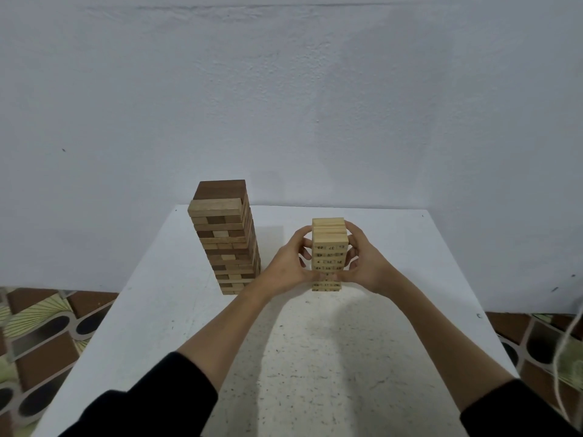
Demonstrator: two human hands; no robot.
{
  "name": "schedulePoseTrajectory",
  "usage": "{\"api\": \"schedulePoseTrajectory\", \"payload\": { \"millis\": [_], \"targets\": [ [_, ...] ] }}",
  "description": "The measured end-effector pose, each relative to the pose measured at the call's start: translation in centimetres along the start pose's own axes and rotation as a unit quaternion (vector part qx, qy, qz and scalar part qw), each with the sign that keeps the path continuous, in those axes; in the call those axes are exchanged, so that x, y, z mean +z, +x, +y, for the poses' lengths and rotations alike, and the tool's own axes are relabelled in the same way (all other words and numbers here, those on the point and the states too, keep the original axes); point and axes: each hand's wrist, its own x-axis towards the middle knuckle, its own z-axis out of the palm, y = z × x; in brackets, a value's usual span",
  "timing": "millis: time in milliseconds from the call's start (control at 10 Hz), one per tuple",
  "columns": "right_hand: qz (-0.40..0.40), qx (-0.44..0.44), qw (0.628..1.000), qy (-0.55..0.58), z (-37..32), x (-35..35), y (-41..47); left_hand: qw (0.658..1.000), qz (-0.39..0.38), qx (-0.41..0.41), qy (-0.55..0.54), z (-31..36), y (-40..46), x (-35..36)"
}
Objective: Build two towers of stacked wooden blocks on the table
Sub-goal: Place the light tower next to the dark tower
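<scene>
Pale numbered blocks form the small tower at the white table's centre, cupped narrowly between left hand and right hand; the taller brown tower stands at ten o'clock. Squaring appears to want even, light pressure from both sides. Beyond: bare grey wall, patterned floor tiles.

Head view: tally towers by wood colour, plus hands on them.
Mixed dark and light brown block tower: 1
Pale numbered block tower: 1
Hands on the pale tower: 2, left hand and right hand
Total: 2 towers, 2 hands, all over the white table.
</scene>
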Motion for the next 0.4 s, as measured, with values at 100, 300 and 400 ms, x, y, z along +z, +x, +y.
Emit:
{"api": "schedulePoseTrajectory", "payload": {
  "millis": [100,300,400],
  "targets": [
    [-0.005,0.002,1.0,-0.003,-0.16,0.17,0.09,1.0,-0.005,-0.002,-0.001,0.15,0.0,-0.03],
    [-0.011,0.005,1.0,-0.01,-0.23,0.1,-0.02,1.0,-0.01,-0.009,-0.01,0.1,-0.05,0.06],
    [-0.036,0.031,0.999,-0.015,-0.55,-0.4,-0.41,1.0,-0.02,-0.021,0.006,-0.28,-0.45,0.17]
  ]
}}
